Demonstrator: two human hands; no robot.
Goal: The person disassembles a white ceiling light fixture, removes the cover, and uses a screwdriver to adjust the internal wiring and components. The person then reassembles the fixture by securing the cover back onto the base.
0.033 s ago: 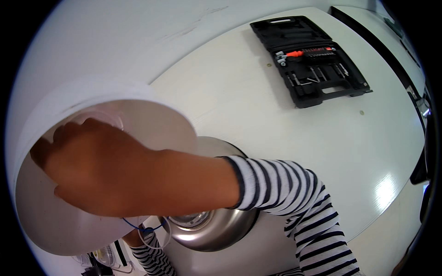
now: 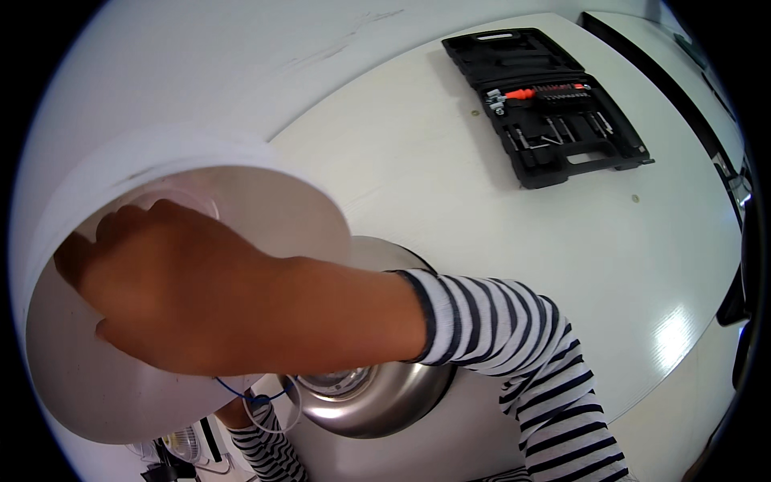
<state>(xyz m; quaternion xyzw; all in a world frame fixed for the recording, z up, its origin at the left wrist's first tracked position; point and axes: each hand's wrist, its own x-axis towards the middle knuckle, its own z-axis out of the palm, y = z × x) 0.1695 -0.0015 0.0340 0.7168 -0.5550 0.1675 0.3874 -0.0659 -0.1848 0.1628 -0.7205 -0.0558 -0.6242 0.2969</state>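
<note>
A large white rounded shell, like a lampshade [image 2: 309, 210], stands tilted at the left with its wide mouth facing me. My right hand [image 2: 165, 285] reaches into that mouth, its fingers curled near the inner wall. Whatever they grip is hidden behind the hand. My left wrist shows below the shade's rim; the left hand itself is hidden behind the shade. Beside that wrist hang a thin blue strand [image 2: 233, 391] and a thin white loop [image 2: 299, 410]. A shiny round metal dome [image 2: 405, 402] lies under my right forearm, with a clear or silvery part at its middle.
An open black tool case [image 2: 554, 173] holding bits, sockets and an orange-handled tool lies on the white table [image 2: 482, 233] at the far right. A pale wall [image 2: 217, 64] rises behind. Other lamp-like parts [image 2: 183, 444] show at the lower left.
</note>
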